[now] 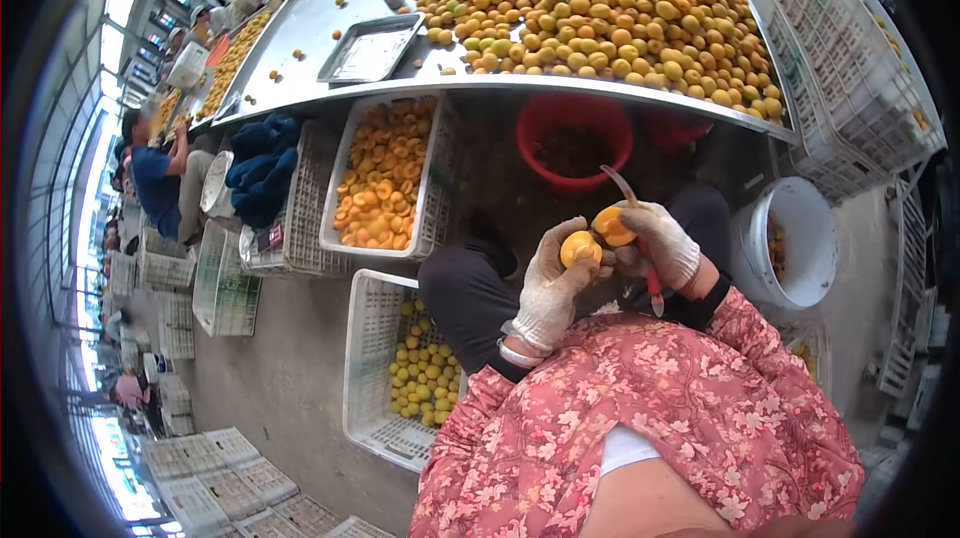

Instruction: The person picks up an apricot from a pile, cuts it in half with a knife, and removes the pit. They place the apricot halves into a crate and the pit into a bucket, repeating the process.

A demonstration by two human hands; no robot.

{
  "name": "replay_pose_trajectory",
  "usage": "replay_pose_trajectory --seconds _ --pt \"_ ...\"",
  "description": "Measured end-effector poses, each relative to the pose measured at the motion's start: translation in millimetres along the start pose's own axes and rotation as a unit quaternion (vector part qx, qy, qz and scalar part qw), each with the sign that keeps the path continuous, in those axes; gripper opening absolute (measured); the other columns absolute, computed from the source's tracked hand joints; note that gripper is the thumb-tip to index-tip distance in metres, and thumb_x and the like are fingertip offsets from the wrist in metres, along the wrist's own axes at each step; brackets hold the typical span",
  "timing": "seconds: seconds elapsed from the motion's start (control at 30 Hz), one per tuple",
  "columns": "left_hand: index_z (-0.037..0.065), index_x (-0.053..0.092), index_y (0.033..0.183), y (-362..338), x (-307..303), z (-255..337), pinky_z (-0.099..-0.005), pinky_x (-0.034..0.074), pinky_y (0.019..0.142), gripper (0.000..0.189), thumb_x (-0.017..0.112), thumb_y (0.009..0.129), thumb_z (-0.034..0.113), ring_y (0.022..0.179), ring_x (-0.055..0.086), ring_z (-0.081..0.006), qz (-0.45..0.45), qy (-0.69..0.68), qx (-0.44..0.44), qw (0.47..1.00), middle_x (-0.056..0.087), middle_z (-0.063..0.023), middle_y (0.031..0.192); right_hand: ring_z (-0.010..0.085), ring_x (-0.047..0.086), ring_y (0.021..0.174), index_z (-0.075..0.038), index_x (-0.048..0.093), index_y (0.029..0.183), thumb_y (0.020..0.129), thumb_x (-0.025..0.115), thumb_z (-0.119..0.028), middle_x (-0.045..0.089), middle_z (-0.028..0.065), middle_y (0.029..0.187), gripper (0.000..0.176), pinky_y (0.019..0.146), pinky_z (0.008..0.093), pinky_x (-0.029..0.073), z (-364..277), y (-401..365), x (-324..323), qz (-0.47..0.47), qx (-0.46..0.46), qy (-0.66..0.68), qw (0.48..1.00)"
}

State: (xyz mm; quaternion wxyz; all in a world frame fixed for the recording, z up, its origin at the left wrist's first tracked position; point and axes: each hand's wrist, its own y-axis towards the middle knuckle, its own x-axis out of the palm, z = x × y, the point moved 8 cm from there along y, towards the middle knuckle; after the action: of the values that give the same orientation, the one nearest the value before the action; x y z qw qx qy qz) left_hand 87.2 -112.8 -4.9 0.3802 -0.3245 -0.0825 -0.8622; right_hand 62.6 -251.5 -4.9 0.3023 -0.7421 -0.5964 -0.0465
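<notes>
Both my hands wear whitish, soiled gloves and meet above my lap. My left hand is closed round an orange apricot half, its cut face showing. Beside it, my right hand grips a second apricot half together with a red-handled knife. A curved, pale blade-like piece rises above the right fingers. The two halves are close together. Some fingers of each hand are hidden behind the fruit.
A metal table heaped with apricots stands ahead. Below are a crate of cut halves, a red basin and a white bucket. A crate of yellow-green fruit is at left; a person in blue sits beyond.
</notes>
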Motion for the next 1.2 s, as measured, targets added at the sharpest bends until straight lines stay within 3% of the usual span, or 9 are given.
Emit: replay_pose_trajectory --seconds 0.07,0.23,0.43,0.6,0.67,0.77,0.83,0.93,1.2 --pt "0.002 0.04 0.137 4 -9 1 -0.0358 0.051 0.093 0.051 0.063 0.092 0.006 0.106 0.062 -0.0254 0.025 -0.05 0.015 0.998 0.055 -0.0167 0.126 0.0118 0.06 0.059 0.001 0.06 0.11 0.093 0.057 -0.034 0.066 0.009 0.086 0.039 0.051 0.0223 0.047 -4 -5 6 -0.093 0.002 0.035 0.995" --pt "0.009 0.043 0.139 9 -25 -14 -0.0537 0.042 0.104 0.048 0.059 0.095 0.019 0.122 0.051 -0.0334 0.063 -0.163 -0.01 0.984 0.052 -0.0161 0.134 0.0122 0.065 0.086 -0.002 0.065 0.112 0.096 0.059 -0.018 0.069 0.0043 0.097 0.024 0.074 0.0269 0.054 9 1 3 -0.006 -0.121 -0.195 0.973" --pt "0.01 0.047 0.132 20 -34 -38 -0.0459 0.046 0.101 0.043 0.05 0.101 0.039 0.116 0.055 -0.031 0.052 -0.179 -0.044 0.981 0.055 -0.0135 0.13 0.0292 0.068 0.099 -0.002 0.061 0.118 0.086 0.068 -0.028 0.069 0.019 0.104 0.041 0.088 0.0346 0.051 5 -16 33 -0.038 -0.121 -0.416 0.9" --pt "0.008 0.046 0.135 18 -27 -35 -0.0436 0.044 0.103 0.046 0.046 0.102 0.04 0.119 0.054 -0.0298 0.044 -0.102 -0.047 0.993 0.053 -0.0147 0.132 0.0308 0.068 0.092 -0.004 0.065 0.108 0.084 0.069 -0.03 0.07 0.0177 0.094 0.036 0.081 0.0356 0.052 -21 -13 23 0.001 -0.195 -0.357 0.913" --pt "0.007 0.043 0.14 13 -11 -25 -0.04 0.042 0.105 0.05 0.044 0.102 0.04 0.122 0.052 -0.027 0.075 -0.008 -0.022 0.997 0.052 -0.0118 0.134 0.0273 0.07 0.087 -0.001 0.064 0.108 0.081 0.074 -0.029 0.069 0.0173 0.091 0.04 0.08 0.0354 0.054 -17 -9 27 0.004 -0.094 -0.543 0.834" --pt "0.003 0.045 0.14 11 -9 -16 -0.0343 0.039 0.107 0.043 0.041 0.105 0.027 0.125 0.05 -0.0201 0.061 0.033 0.004 0.998 0.053 -0.0091 0.135 0.0223 0.069 0.085 0.0 0.065 0.105 0.081 0.074 -0.019 0.07 0.0134 0.094 0.032 0.077 0.0318 0.055 -26 -8 23 -0.012 -0.21 -0.399 0.892" --pt "0.002 0.052 0.133 9 -6 -8 -0.0283 0.045 0.099 0.036 0.049 0.102 0.02 0.113 0.058 -0.0172 0.099 0.03 0.004 0.995 0.061 -0.0094 0.122 0.0126 0.066 0.087 0.002 0.064 0.107 0.082 0.072 -0.008 0.069 0.0083 0.094 0.028 0.075 0.0275 0.055 -15 -3 13 -0.03 -0.074 -0.179 0.981" --pt "0.001 0.051 0.127 3 -4 -11 -0.0305 0.05 0.091 0.034 0.055 0.098 0.02 0.103 0.061 -0.0177 0.1 -0.055 -0.041 0.993 0.061 -0.0079 0.114 0.0059 0.059 0.057 0.001 0.063 0.106 0.083 0.074 -0.016 0.066 0.0038 0.078 0.03 0.05 0.018 0.045 -15 -6 16 -0.055 0.019 -0.156 0.986" --pt "0.008 0.042 0.137 1 10 -5 -0.0347 0.052 0.091 0.044 0.057 0.097 0.017 0.107 0.059 -0.0187 0.028 -0.065 -0.001 0.997 0.054 -0.0104 0.125 0.0034 0.051 0.052 0.001 0.063 0.106 0.086 0.071 -0.02 0.062 -0.0004 0.073 0.03 0.047 0.0188 0.04 -6 -8 19 -0.073 0.043 -0.131 0.988"
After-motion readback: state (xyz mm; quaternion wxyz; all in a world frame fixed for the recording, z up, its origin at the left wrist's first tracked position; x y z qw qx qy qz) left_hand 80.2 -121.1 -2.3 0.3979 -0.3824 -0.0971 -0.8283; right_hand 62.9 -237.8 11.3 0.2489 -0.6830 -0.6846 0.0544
